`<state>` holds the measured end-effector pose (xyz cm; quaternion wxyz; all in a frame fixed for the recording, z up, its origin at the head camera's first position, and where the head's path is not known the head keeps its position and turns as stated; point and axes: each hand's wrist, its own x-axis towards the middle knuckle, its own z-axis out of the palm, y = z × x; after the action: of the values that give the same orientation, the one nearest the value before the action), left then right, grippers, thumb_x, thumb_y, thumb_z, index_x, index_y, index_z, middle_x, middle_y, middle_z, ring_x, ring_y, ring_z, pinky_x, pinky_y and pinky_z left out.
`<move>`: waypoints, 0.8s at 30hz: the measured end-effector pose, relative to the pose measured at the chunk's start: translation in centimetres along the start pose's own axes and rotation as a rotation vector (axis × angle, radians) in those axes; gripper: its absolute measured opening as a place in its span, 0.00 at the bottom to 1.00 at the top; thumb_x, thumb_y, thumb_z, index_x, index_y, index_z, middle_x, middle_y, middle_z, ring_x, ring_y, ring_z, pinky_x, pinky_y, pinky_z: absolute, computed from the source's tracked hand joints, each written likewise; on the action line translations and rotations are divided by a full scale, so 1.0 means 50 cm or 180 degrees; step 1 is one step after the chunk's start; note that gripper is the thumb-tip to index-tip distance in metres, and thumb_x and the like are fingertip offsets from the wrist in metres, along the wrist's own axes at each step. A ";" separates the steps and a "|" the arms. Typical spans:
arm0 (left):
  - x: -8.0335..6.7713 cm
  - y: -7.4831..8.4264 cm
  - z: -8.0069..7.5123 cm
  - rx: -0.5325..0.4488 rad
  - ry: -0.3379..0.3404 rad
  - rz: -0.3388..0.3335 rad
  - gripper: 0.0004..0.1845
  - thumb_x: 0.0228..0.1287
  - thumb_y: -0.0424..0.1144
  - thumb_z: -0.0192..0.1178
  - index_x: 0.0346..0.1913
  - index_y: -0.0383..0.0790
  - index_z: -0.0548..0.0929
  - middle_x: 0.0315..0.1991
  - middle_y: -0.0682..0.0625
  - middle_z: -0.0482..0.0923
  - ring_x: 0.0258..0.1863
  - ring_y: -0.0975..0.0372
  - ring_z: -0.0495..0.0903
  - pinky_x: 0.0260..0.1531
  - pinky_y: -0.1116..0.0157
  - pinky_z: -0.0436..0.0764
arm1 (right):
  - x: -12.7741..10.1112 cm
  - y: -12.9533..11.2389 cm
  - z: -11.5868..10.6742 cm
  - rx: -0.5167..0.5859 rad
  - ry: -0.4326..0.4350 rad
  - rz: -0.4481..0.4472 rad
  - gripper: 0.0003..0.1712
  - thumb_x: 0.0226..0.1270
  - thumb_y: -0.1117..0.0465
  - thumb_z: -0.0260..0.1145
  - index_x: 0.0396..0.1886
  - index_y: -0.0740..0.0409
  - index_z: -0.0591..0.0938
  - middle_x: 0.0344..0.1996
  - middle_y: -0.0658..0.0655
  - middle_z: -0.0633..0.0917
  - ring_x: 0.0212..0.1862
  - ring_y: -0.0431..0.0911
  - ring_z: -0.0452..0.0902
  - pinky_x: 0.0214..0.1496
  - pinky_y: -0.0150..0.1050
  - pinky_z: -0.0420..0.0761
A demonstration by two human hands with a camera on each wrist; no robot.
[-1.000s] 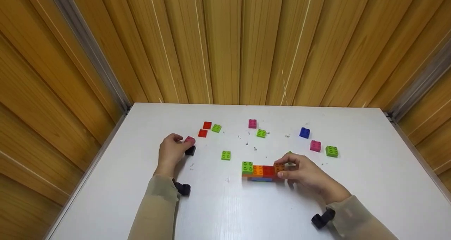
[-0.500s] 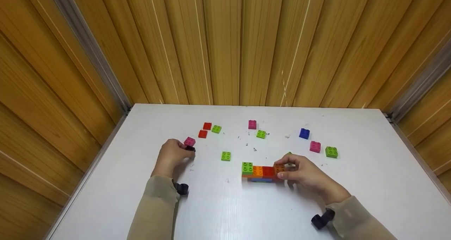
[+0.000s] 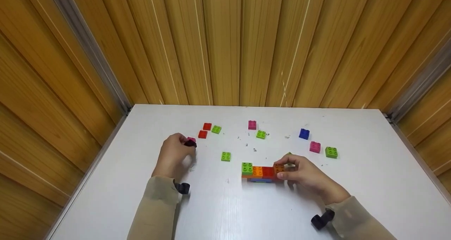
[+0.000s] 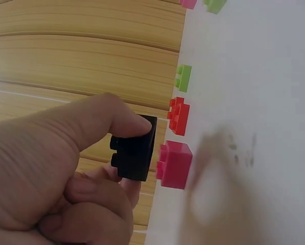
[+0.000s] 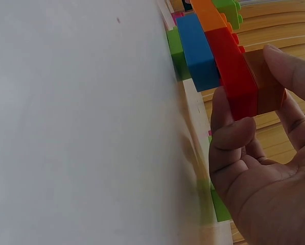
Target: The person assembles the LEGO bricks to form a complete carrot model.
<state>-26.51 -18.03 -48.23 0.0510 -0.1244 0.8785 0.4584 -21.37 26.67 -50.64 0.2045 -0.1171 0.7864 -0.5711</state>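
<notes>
Black brick [image 4: 136, 148], pinched by the left hand [image 3: 171, 153] just beside a pink brick [image 4: 174, 164] on the table [image 3: 218, 211], could slip from that shallow grip, while the right hand [image 3: 306, 176] gripped the brick row [image 3: 262, 171].

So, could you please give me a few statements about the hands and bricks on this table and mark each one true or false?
1. The left hand pinches a black brick. True.
2. A blue brick sits under the top row of the brick assembly. True; it shows in the right wrist view.
3. The right hand lies flat on the table, away from the assembly. False; its fingers grip the assembly's right end.
4. The loose blue brick lies beside the left hand. False; it lies far right, near a pink brick.
5. Two red bricks lie behind the left hand. True.
</notes>
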 end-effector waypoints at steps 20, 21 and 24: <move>-0.057 0.093 0.075 -0.0134 0.0196 0.0992 0.21 0.66 0.36 0.80 0.60 0.41 0.89 0.60 0.44 0.87 0.61 0.48 0.83 0.66 0.48 0.87 | 0.001 -0.004 0.004 0.0037 0.0019 0.0013 0.28 0.75 0.59 0.80 0.69 0.64 0.84 0.63 0.62 0.82 0.35 0.45 0.83 0.37 0.34 0.86; -0.059 0.095 0.079 -0.0121 0.0183 0.1034 0.20 0.67 0.36 0.80 0.60 0.41 0.89 0.60 0.44 0.87 0.62 0.48 0.83 0.68 0.48 0.86 | 0.001 -0.004 0.004 0.0039 0.0018 0.0017 0.28 0.75 0.59 0.80 0.69 0.64 0.84 0.64 0.63 0.82 0.35 0.45 0.83 0.37 0.34 0.86; -0.066 0.102 0.091 -0.0126 0.0148 0.1129 0.20 0.67 0.36 0.80 0.60 0.41 0.90 0.60 0.45 0.87 0.65 0.47 0.83 0.71 0.46 0.84 | 0.000 -0.005 0.004 0.0049 0.0011 0.0011 0.28 0.75 0.59 0.80 0.69 0.65 0.84 0.64 0.63 0.82 0.35 0.45 0.83 0.37 0.34 0.86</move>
<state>-24.81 -10.94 -46.14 -0.0533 0.0210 0.8785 0.4743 -21.30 26.40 -50.47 0.2051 -0.1132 0.7825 -0.5770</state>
